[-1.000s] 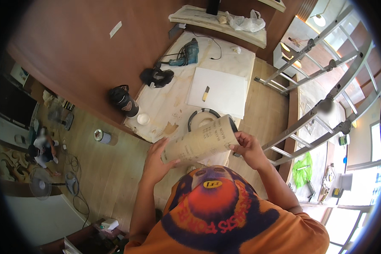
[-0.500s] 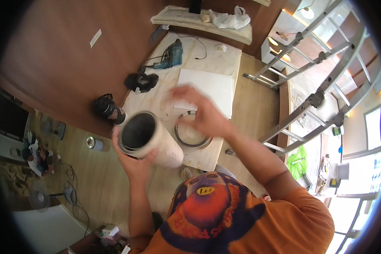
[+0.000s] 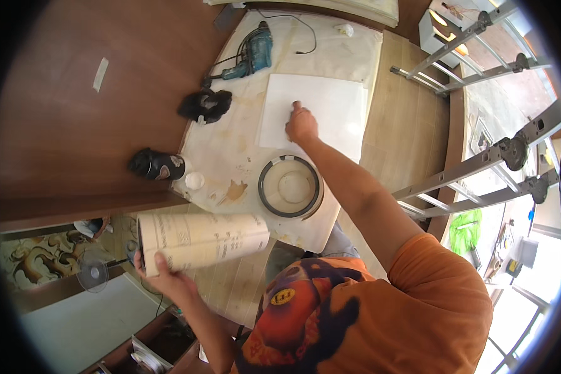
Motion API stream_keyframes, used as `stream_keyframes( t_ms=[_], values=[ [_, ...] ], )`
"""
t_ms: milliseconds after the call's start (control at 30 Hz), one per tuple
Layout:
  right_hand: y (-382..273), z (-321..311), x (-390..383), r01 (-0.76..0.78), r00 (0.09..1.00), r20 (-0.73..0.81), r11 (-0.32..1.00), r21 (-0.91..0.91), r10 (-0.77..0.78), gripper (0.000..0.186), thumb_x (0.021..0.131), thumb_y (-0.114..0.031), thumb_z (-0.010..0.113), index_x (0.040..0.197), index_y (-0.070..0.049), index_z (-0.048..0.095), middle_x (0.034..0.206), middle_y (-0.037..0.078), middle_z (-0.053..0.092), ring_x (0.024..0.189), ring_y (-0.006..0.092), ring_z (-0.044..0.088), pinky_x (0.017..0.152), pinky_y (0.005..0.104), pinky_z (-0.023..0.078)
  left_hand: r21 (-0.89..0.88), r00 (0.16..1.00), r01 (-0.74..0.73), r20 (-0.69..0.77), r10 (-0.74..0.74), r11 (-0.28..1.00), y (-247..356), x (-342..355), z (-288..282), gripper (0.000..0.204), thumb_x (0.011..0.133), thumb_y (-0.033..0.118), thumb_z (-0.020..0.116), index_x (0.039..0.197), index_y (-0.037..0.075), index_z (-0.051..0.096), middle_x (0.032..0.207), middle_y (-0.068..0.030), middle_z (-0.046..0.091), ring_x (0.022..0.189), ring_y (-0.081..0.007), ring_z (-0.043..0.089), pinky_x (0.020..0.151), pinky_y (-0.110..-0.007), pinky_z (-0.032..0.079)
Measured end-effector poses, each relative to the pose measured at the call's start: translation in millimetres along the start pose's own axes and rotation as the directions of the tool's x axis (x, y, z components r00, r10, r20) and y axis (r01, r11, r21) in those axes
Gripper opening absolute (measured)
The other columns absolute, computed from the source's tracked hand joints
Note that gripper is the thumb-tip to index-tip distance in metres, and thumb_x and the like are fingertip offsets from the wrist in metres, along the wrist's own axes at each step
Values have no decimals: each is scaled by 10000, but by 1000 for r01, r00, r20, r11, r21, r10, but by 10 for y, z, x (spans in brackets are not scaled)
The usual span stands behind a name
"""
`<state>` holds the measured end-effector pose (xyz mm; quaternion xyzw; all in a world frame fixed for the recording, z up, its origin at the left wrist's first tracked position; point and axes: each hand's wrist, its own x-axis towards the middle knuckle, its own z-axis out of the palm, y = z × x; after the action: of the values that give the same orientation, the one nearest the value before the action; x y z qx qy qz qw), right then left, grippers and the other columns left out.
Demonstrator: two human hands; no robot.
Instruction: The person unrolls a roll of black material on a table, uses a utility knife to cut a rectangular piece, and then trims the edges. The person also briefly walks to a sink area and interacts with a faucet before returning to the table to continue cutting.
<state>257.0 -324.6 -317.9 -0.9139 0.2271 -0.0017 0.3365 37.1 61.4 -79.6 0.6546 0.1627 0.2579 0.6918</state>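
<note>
The left hand [image 3: 174,283] clamps one end of a tube [image 3: 209,240] above the floor [image 3: 234,283], the right hand [image 3: 302,126] bends over a sheet [image 3: 340,103], its grip hidden, on the stained table [image 3: 227,146] left of a ladder [image 3: 458,171], and dark print [image 3: 227,232] lines the tube.

On the worktop [image 3: 230,153] ahead of me I see a teal power drill [image 3: 260,51] and, just below it in my view, a crumpled black item [image 3: 207,106]. Nearer me, a dark bottle [image 3: 162,166] sits beside a small white round container [image 3: 194,181]. A thin black cable [image 3: 313,38] curls near the far edge. To my right I have a metal ladder [image 3: 466,164] and bright green plastic [image 3: 462,232]; to my left, a fan [image 3: 95,272] and a brown wall [image 3: 50,124] bearing a pale strip [image 3: 100,73].
</note>
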Motion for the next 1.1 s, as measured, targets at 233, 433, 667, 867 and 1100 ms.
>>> stream_keyframes(
  t_ms=[233,433,667,867,1100],
  values=[
    [-52,-172,-241,15,998,58,995,-95,-9,297,1064,-99,568,1348,-12,585,1169,272,740,1141,416,737,942,503,620,103,951,-46,310,12,994,223,222,102,867,848,250,917,1548,95,430,1412,-131,577,1295,-297,626,1118,-432,545],
    [192,-272,-442,-95,993,82,993,67,90,318,970,-41,600,1282,-20,656,1184,288,739,1137,418,728,1013,479,598,38,851,22,523,-39,999,88,629,346,880,829,209,894,1567,120,423,1453,-125,567,1334,-307,604,1158,-443,510],
    [334,-678,-1304,-143,980,-88,938,317,179,337,915,-183,721,1212,-25,739,1325,280,657,1238,456,660,1063,477,549,-94,690,90,723,6,991,71,1100,434,872,836,161,873,1577,128,415,1456,-131,573,1351,-317,596,1185,-464,488],
    [13,-438,-2228,-424,901,-93,906,9,423,478,844,-293,808,1228,-20,724,1310,201,688,1213,381,701,1020,478,586,-127,530,51,844,80,991,-69,1449,611,817,878,133,860,1563,119,417,1467,-137,562,1349,-290,592,1166,-451,498],
    [84,-451,-2073,-355,905,-236,934,37,353,449,770,-265,812,1146,-21,778,1179,207,725,1109,393,731,975,485,606,-142,514,95,855,73,985,-193,1474,753,775,913,118,830,1564,114,410,1458,-137,572,1338,-284,602,1153,-448,509]
  ],
)
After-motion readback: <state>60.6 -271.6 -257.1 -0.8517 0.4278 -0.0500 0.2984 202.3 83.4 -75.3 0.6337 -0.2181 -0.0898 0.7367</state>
